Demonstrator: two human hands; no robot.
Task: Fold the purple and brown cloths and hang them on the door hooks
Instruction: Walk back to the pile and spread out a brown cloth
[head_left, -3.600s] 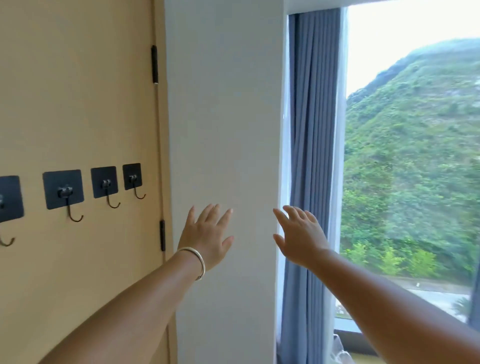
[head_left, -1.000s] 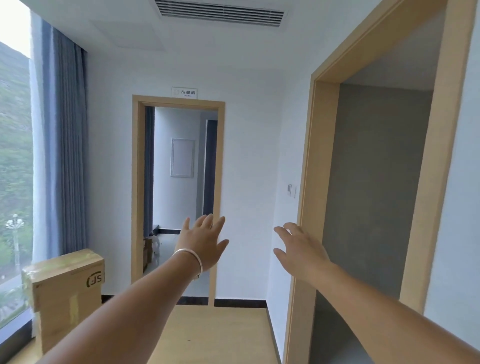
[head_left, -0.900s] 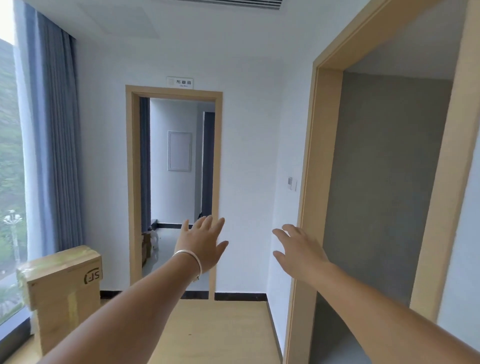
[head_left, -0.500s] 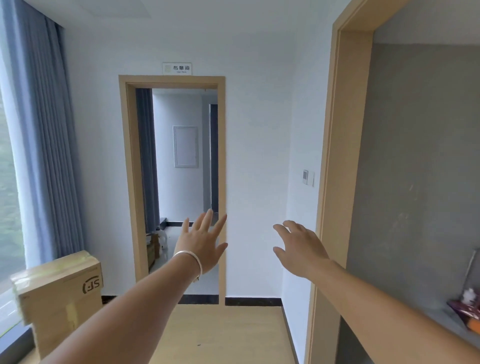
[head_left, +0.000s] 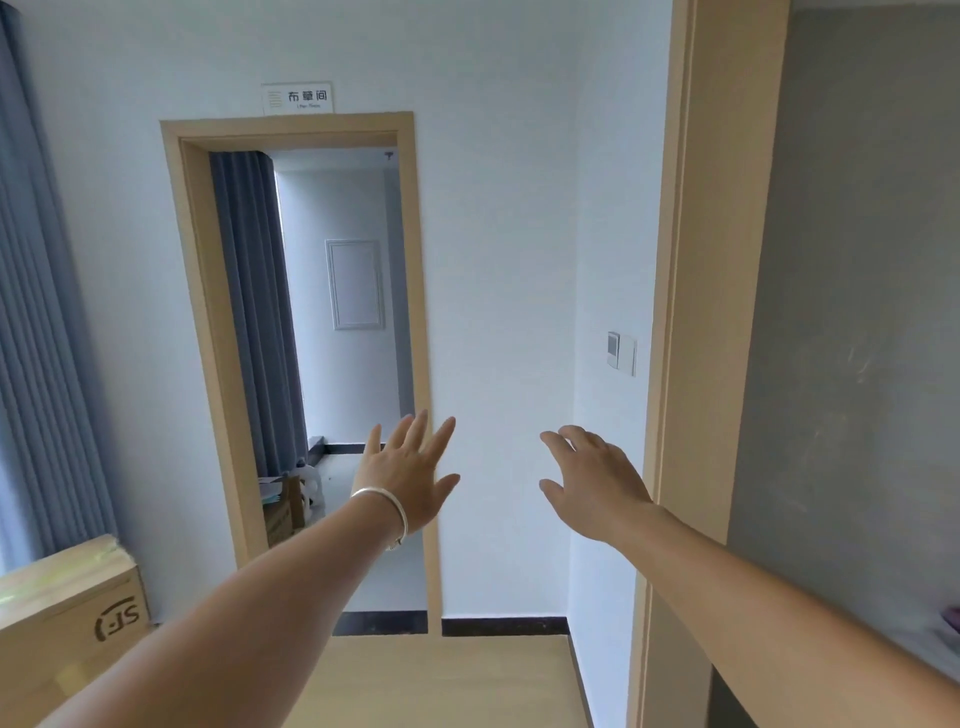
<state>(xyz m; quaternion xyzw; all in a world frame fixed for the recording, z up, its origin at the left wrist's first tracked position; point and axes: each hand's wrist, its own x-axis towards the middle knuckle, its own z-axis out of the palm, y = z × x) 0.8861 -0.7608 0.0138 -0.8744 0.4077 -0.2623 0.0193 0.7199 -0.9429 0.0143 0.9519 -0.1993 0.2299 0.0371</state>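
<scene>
Both arms stretch out in front of me at chest height. My left hand (head_left: 408, 475), with a silver bangle on the wrist, has its fingers straight and spread and holds nothing. My right hand (head_left: 592, 480) is held palm down with relaxed fingers and is empty too. Neither the purple cloth, the brown cloth nor the door hooks are in view.
An open doorway (head_left: 296, 130) with a sign above it lies straight ahead. A wooden door frame (head_left: 696, 312) stands close on the right, opening to a grey-walled room. A cardboard box (head_left: 67, 618) sits at the lower left beside the grey curtain (head_left: 36, 338). Wood floor (head_left: 441, 680) lies below.
My view has swung right, away from the door with the hooks and the window, to the hallway, and keeps drifting right. Both hands stay outstretched and empty.
</scene>
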